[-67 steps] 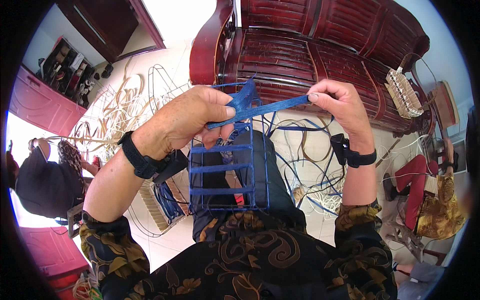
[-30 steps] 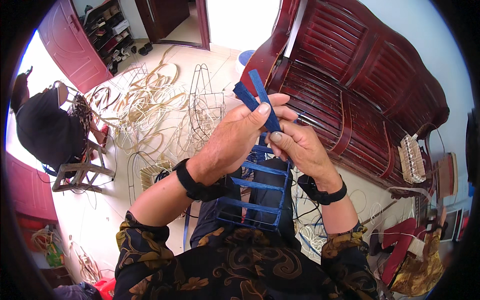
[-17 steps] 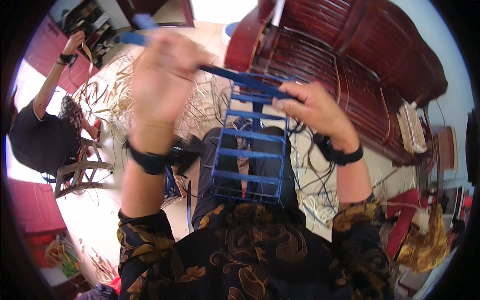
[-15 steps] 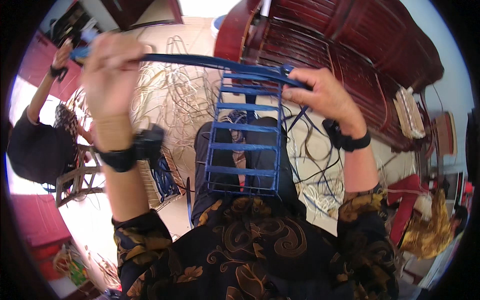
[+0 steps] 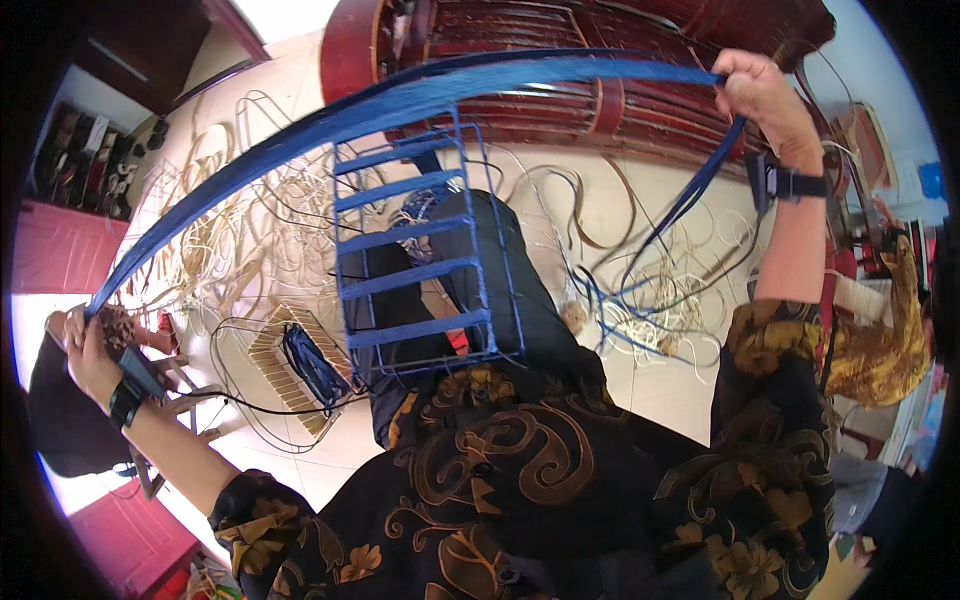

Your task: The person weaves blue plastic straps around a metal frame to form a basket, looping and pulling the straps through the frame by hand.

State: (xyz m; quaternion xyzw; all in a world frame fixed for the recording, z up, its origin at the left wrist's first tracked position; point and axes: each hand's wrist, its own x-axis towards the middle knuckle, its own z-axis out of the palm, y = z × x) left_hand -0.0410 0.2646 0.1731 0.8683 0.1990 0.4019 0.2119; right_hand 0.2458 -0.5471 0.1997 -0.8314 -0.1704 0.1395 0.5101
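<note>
Your left hand (image 5: 90, 362) and right hand (image 5: 762, 100) have moved wide apart. The fingers of each grip the blue strips (image 5: 420, 93), now spanning past the far end of the frame (image 5: 415, 277) on your legs (image 5: 545, 310); the strips thus appear drawn out lengthwise, bowed.

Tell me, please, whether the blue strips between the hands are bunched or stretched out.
Stretched out: the blue strips arc from left hand to right hand.
</note>
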